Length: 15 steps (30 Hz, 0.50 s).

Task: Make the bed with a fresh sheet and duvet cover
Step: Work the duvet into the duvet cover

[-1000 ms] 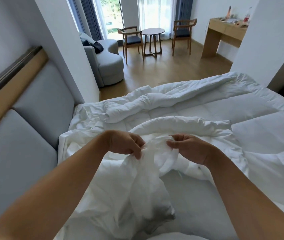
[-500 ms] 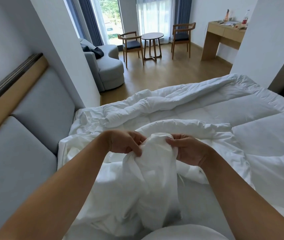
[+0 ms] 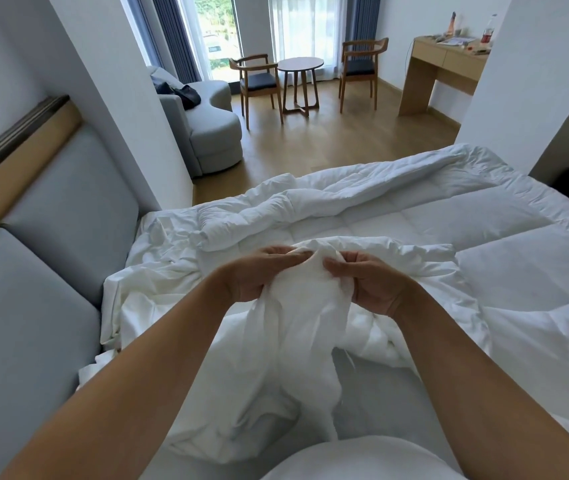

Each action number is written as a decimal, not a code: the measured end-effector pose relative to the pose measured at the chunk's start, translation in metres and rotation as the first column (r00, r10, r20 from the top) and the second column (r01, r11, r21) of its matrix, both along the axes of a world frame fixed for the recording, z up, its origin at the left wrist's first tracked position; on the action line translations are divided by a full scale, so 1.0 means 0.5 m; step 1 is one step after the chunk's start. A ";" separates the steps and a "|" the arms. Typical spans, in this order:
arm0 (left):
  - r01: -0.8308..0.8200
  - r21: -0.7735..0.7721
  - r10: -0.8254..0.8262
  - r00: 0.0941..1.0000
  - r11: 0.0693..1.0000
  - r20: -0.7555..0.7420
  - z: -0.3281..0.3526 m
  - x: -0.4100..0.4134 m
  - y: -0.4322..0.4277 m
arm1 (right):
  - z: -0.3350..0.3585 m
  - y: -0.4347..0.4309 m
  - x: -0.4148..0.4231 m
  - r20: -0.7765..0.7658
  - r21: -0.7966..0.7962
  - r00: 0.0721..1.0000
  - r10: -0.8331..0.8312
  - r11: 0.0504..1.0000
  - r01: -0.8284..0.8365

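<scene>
A white quilted duvet lies rumpled across the bed, one edge rolled into a ridge. In front of me a bunched piece of thin white duvet cover hangs down from both hands. My left hand grips the bunch on its left side, fingers curled into the cloth. My right hand pinches the same bunch on the right, thumb on top. The two hands are close together, just above the duvet's near fold. More crumpled white cloth lies by the headboard.
A grey padded headboard with a wooden top rail runs along the left. Beyond the bed are a wooden floor, a grey sofa, two chairs around a small round table, and a desk at the right wall.
Both hands have drawn the bunched cloth up and closer together, gathering more of it between them. The view has tilted slightly down.
</scene>
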State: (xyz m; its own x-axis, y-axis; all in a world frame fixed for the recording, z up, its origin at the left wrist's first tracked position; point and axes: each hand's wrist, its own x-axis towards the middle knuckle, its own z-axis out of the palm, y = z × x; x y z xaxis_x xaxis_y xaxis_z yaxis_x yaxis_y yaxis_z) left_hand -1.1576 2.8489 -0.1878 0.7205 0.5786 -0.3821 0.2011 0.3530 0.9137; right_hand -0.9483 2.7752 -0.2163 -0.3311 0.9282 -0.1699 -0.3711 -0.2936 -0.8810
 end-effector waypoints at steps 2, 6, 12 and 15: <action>0.045 -0.079 -0.052 0.995 0.996 -0.080 0.000 -0.006 0.004 | -0.008 0.007 -0.007 -0.015 -0.013 0.996 -0.090 0.996 0.090; 0.209 -0.149 -0.224 0.971 0.966 -0.087 0.006 -0.024 0.017 | -0.026 0.014 -0.018 -0.003 -0.053 0.988 -0.156 0.986 0.155; 0.013 -0.095 -0.010 1.000 0.995 0.027 -0.002 -0.010 0.019 | -0.037 -0.001 0.005 0.143 -0.114 0.948 0.282 0.957 -0.268; -0.064 -0.051 0.065 0.998 0.997 0.008 -0.007 0.002 0.018 | -0.041 0.001 0.005 0.174 -0.088 0.956 0.235 0.971 -0.223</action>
